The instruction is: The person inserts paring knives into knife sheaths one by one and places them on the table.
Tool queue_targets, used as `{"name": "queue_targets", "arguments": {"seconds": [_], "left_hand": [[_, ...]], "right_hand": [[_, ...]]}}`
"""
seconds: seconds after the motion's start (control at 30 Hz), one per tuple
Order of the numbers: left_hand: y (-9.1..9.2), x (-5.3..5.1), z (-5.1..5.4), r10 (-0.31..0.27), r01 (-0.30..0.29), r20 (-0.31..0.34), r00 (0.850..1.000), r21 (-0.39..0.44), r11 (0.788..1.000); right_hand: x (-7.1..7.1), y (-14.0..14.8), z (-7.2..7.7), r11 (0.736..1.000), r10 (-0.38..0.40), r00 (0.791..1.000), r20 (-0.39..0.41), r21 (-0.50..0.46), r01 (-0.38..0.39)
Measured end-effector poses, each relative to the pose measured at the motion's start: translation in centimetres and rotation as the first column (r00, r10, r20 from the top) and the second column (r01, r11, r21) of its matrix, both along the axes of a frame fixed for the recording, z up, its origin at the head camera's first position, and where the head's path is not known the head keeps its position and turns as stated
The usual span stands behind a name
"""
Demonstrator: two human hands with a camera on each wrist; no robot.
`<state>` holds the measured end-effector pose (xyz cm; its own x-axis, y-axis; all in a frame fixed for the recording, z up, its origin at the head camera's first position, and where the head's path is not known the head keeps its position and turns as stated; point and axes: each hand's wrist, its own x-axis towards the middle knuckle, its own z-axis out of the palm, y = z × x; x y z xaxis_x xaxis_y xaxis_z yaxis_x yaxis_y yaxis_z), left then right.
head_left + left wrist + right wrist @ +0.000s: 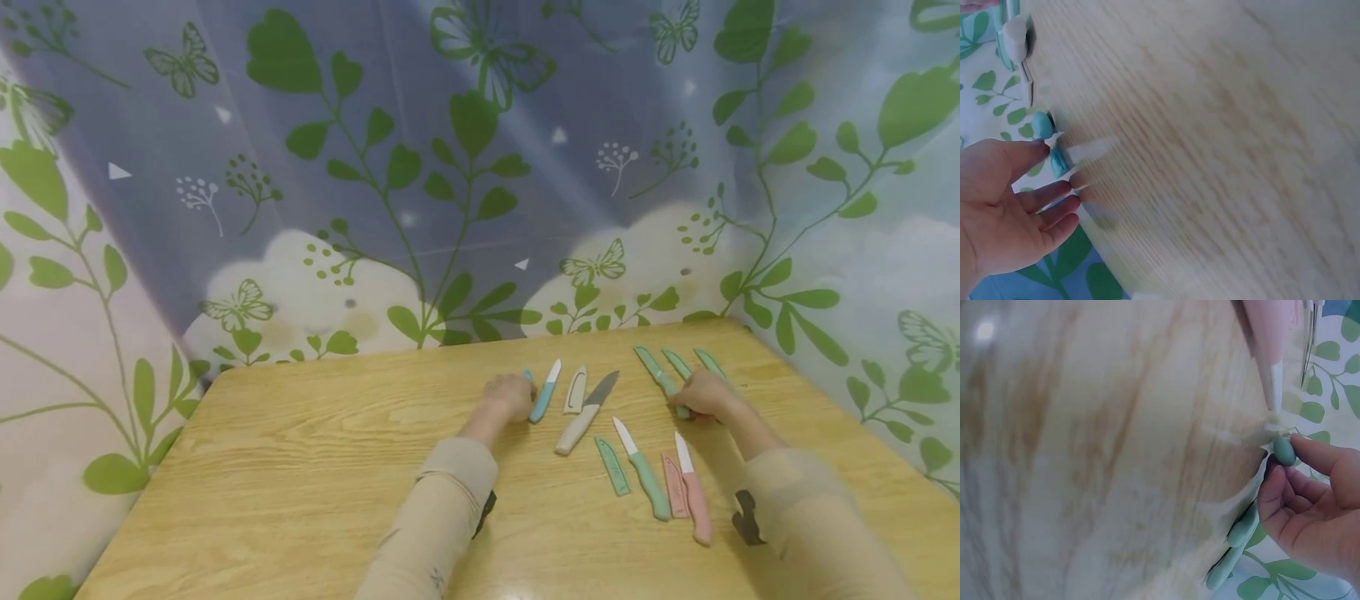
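My left hand [510,395] is at a blue sheath [1058,162], mostly hidden in the head view, its thumb and fairly straight fingers on either side. A blue-handled knife [543,393] with a white blade lies beside that hand. My right hand [708,395] pinches the handle end of a green knife [658,375] between thumb and fingers, its blade covered by a green sheath. Two more green knives [677,362] [708,360] lie alongside, partly hidden by the hand. In the right wrist view, their handle ends [1244,525] show below the pinched handle [1284,451].
Between the hands lie a beige knife [581,425] with a grey blade and its beige sheath [575,390]. Nearer are an unsheathed green knife [648,483], a green sheath [612,467], a pink knife [696,496] and a pink sheath [674,486]. A patterned curtain borders the wooden table [300,467].
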<state>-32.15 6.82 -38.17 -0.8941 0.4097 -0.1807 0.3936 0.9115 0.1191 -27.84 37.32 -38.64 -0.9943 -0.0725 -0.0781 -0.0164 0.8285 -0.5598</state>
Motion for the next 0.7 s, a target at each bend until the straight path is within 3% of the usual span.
{"name": "queue_targets", "arguments": {"seconds": [0.17,0.47,0.7], "left_hand": [[0.2,-0.1,-0.2,0.004,-0.005,-0.031,1.0,-0.032,0.999],[-0.6,0.1,0.0,0.056,-0.053,-0.021,0.998,0.139,0.989],[-1.0,0.1,-0.1,0.072,-0.071,0.001,0.997,0.161,0.984]], "right_hand": [[-0.2,-0.1,-0.1,0.998,-0.013,1.0,0.019,0.058,0.012],[-0.2,-0.3,0.2,0.993,-0.041,0.999,0.033,0.115,0.037],[-0.3,-0.2,0.1,0.988,-0.036,0.998,0.042,0.149,0.029]]}}
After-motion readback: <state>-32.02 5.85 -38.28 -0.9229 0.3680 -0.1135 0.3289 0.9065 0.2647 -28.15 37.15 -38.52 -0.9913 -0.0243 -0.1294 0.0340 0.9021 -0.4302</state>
